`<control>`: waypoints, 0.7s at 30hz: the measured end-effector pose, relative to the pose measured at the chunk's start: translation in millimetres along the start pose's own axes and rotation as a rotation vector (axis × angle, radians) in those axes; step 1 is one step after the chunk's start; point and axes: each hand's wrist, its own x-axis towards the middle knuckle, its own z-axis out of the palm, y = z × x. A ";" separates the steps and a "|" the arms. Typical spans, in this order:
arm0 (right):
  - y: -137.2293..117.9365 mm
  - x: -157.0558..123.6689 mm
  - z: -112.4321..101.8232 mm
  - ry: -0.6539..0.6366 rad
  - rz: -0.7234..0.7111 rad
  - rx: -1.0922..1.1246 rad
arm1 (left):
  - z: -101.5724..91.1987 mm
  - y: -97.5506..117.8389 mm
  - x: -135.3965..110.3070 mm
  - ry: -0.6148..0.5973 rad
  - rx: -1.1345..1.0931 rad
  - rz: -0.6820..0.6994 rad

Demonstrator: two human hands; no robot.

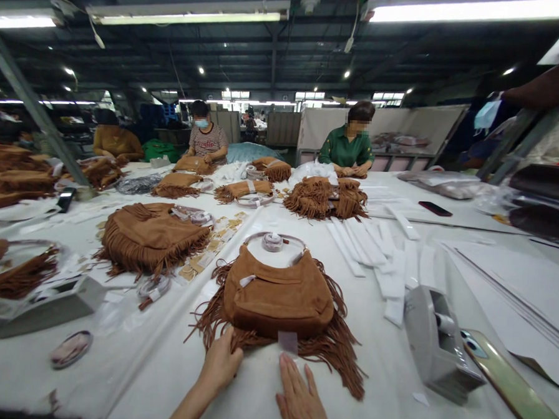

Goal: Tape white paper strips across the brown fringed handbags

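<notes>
A brown suede shoulder bag (pixel 279 297) lies on the white table in front of me. Its long fringe (pixel 342 356) spreads out on both sides and below. At its lower left edge, my left hand (pixel 222 360) is closed on strands of the fringe. A piece of clear tape (pixel 288 344) sticks at the bag's bottom edge. My right hand (pixel 300 395) rests flat with fingers stretched out, its fingertips at the tape's lower end. Inside the handle's arch sits a wrapped, coiled strap (pixel 273 241). A small white wrapped zipper pull (pixel 247 280) shows on the bag's front.
A grey tape dispenser (pixel 441 343) and a phone (pixel 509 378) stand at right, near white strips (pixel 362 242). Another dispenser (pixel 44 303) is at left. More fringed bags (pixel 154 237) lie around. Across the table work several people, one in a green shirt (pixel 346 149).
</notes>
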 end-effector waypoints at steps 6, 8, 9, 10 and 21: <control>-3.1 2.5 -4.0 -0.002 -0.055 -0.044 | 15.8 10.6 5.4 -0.084 -0.651 -0.243; -4.0 1.7 -3.3 0.017 -0.097 -0.031 | 15.2 18.6 7.3 -0.110 -0.743 -0.248; -4.1 1.1 -2.5 0.030 -0.120 -0.019 | 13.2 22.5 8.6 -0.125 -0.784 -0.242; -3.7 0.4 -1.5 0.037 -0.147 -0.006 | 10.5 26.3 10.0 -0.142 -0.818 -0.236; -9.0 16.8 27.1 -0.134 -0.072 0.181 | -21.5 62.9 12.7 -0.298 -1.084 -0.224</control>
